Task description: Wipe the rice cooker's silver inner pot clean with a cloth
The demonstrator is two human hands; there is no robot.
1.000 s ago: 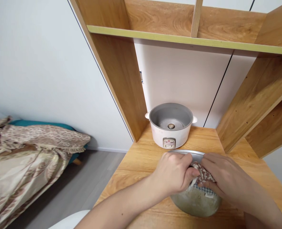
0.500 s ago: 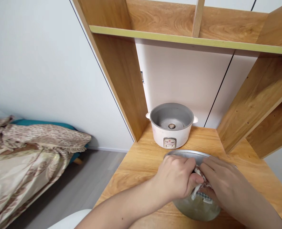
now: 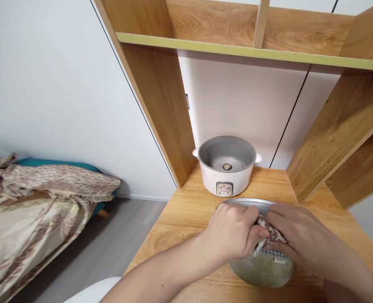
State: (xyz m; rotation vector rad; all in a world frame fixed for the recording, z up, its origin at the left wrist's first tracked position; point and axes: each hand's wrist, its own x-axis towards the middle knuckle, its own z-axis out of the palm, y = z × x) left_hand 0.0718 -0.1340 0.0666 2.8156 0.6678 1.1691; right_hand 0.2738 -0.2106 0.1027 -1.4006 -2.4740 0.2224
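A grey metal inner pot (image 3: 262,273) sits on the wooden desk in front of me, its far rim showing past my hands. My left hand (image 3: 236,229) is closed over the pot's near rim, thumb outside and fingers out of sight inside. A brown-and-white patterned cloth (image 3: 273,235) with a blue-grey checked edge is bunched in my right hand (image 3: 296,231), pressed over the same rim close to my left thumb. Beyond the pot stands a white rice cooker body (image 3: 213,179) without a lid, its round heating plate visible at the bottom.
The wooden desk (image 3: 164,229) has upright side panels and an overhead shelf (image 3: 230,49) with a yellow-green edge. At the left is a bed with a patterned cover (image 3: 47,210). Something white and rounded (image 3: 94,290) shows at the bottom edge.
My right hand has shifted slightly right along the rim, and more of the cloth shows between my hands. My left hand stays in nearly the same place.
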